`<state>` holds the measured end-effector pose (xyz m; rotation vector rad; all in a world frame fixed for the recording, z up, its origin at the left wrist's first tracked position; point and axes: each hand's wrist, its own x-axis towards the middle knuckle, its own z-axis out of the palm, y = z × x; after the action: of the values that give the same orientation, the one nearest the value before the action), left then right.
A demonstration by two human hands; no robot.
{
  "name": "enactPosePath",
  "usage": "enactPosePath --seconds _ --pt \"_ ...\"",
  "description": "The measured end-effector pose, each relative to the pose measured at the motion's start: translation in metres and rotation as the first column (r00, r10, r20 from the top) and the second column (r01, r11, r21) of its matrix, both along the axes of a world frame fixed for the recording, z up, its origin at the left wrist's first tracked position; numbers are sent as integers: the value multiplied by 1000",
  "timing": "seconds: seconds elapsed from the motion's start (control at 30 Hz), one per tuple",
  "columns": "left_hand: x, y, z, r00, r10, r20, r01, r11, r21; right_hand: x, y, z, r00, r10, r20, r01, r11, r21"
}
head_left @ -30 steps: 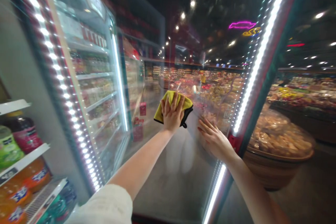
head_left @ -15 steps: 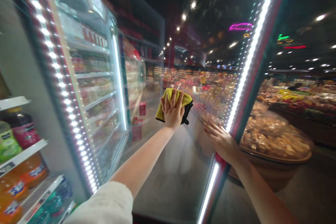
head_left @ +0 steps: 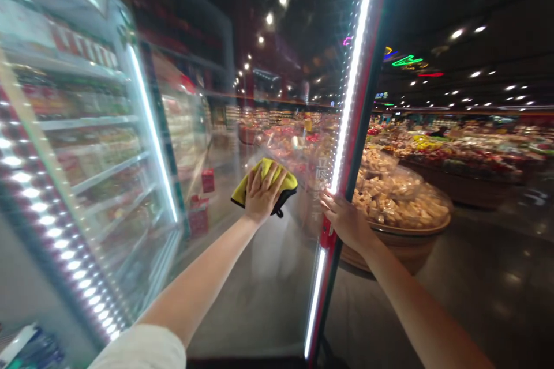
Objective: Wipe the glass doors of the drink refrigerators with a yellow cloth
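Shifts right hand (head_left: 347, 222) from glass (head_left: 281, 282) onto door frame (head_left: 355, 127), half-curled, unclear whether gripping; presses yellow cloth (head_left: 288, 181) between glass and flat, outspread left hand (head_left: 262, 197).

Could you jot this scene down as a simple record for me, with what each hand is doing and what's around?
Left hand: fingers spread over the cloth
Cloth: yellow, dark-edged, against the glass
Glass door: see-through, with a bright light strip along its edge
Right hand: at that edge, by a red part
Beyond, right: round tub heaped with goods
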<state>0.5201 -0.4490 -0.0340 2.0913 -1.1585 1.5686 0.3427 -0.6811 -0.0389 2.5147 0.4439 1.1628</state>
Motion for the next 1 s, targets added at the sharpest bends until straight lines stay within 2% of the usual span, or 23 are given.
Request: enactPosePath --seconds 0.07,0.13,0.2,0.33,0.4,0.47,0.53,0.63,0.7,0.77,0.9,0.97,1.0 --pt "-9 -30 20 996 15 -88 -24 995 -97 -2 0 -1 1000 -9 21 9 1000 0" --pt "-17 -49 23 995 -16 -102 6 995 -103 -5 -1 -4 999 -23 24 23 1000 -1" --pt "-21 -55 8 996 -74 -56 74 997 -10 -11 -2 -9 999 -44 -7 44 999 6" --pt "-18 -37 -44 962 -244 126 202 939 278 -28 -9 -17 992 -92 -90 93 996 9" --pt "-14 -31 -55 942 -291 170 223 916 335 -35 -14 -17 988 -105 -110 105 994 1" --pt "-12 -34 -49 935 -307 179 232 909 346 -39 -17 -14 988 -103 -116 104 995 4" --pt "-13 -49 -30 941 -299 160 239 920 311 -41 -19 -11 990 -98 -102 100 995 17" --pt "-23 -78 0 973 -224 62 216 969 116 -42 -18 -8 992 -112 -63 114 993 29" --pt "-30 -90 7 980 -200 19 200 980 26 -44 -17 -9 991 -127 -35 128 992 23" --pt "-33 -90 -2 970 -236 51 232 970 75 -46 -17 -13 991 -134 -12 134 991 4" --pt "-28 -69 -37 930 -352 104 320 916 241 -56 -20 -20 991 -132 -10 133 991 20" --pt "-25 -64 -43 925 -367 98 335 910 244 -62 -21 -19 992 -130 -2 130 989 65" --pt "-26 -66 -41 927 -366 83 340 912 228 -66 -21 -17 992 -128 12 126 988 88"
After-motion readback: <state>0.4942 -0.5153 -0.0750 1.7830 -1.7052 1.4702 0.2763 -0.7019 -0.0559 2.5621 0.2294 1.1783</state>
